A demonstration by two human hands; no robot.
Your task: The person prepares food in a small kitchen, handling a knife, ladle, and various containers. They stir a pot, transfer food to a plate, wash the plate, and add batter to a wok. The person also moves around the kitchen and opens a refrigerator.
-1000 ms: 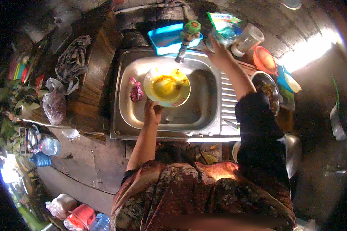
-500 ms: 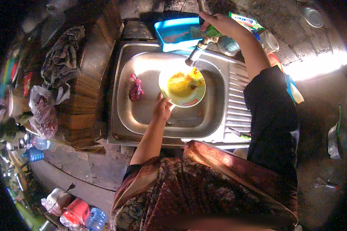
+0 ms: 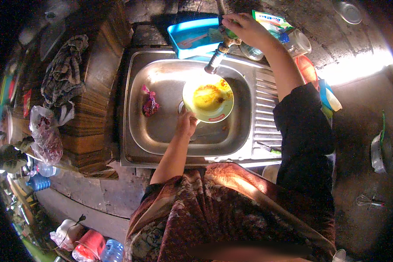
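Note:
Over the steel sink (image 3: 179, 150), my left hand (image 3: 187, 124) grips the near-left rim of a pale plate (image 3: 225, 110) smeared with yellow-orange residue. The plate hangs above the basin floor, under the spout of the tap (image 3: 215, 61). My right hand (image 3: 244, 28) is closed over the green tap handle (image 3: 232, 34), its fingers partly hiding it. Whether water runs from the spout I cannot tell in the glare. A crumpled pink-purple packet or cloth (image 3: 150, 102) lies at the left of the basin.
A blue plastic tray (image 3: 185, 51) stands behind the sink, with clear jars (image 3: 300, 43) and a green-white packet (image 3: 268, 18) to its right. The ribbed drainboard (image 3: 266, 105) lies right of the basin. A wooden cabinet (image 3: 98, 118) borders the left side.
The view has shifted slightly. The plate shows less glare at its far edge; my left hand still grips it and my right hand stays at the tap handle.

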